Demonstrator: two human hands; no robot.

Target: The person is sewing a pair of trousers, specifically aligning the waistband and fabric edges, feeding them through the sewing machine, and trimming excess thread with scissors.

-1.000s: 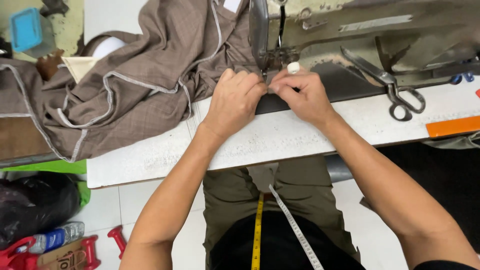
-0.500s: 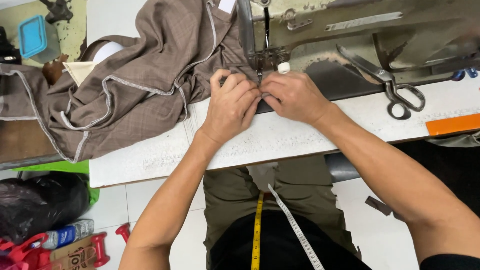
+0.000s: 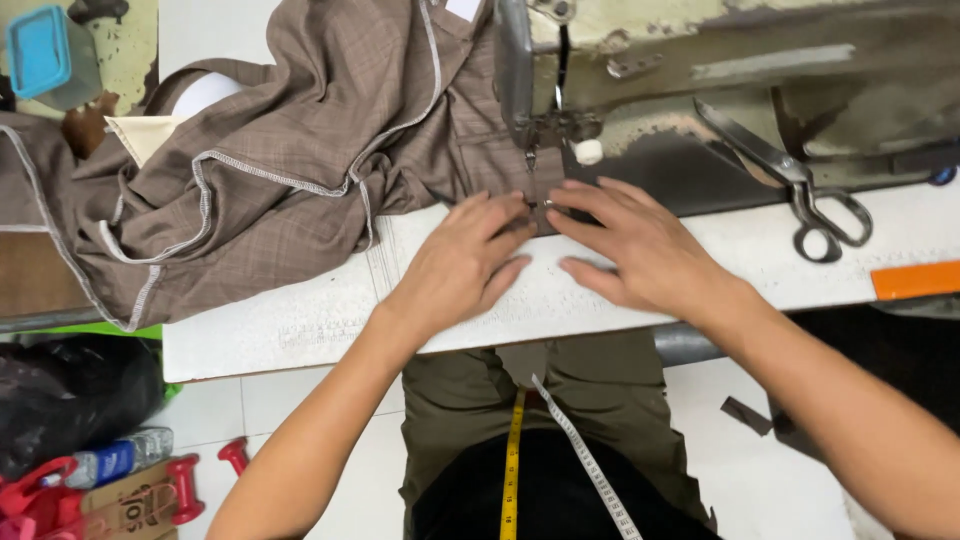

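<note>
Brown checked fabric (image 3: 300,150) with pale overlocked edges lies heaped on the white bench (image 3: 300,320), spreading away to the left of the sewing machine (image 3: 700,60); one narrow end of it runs flat under the machine's needle and presser foot (image 3: 535,150). Left hand (image 3: 460,265) rests palm down just in front of the needle, fingers spread and pressing the cloth flat; its grip is apart, clamped on nothing. Right hand (image 3: 640,245) lies just right of the needle, fingers stretched toward the left hand, tips on the fabric edge beside the foot; grip likewise apart, flat on cloth and bench. The two sets of fingertips nearly meet in front of the needle. The machine is worn, cream paint flaking, dark bed beneath. Metal scissors (image 3: 800,190) lie on the machine bed well to the right of the needle, handles toward the bench edge. An orange strip (image 3: 915,280) sits at the bench's right edge, beyond the scissors. A yellow measuring tape (image 3: 515,460) hangs down the person's front, below the bench edge. Far left of the machine, a blue box (image 3: 45,50) stands past the fabric heap; a black bag (image 3: 70,395) and red dumbbells (image 3: 200,480) lie on the tiled floor below the bench.
</note>
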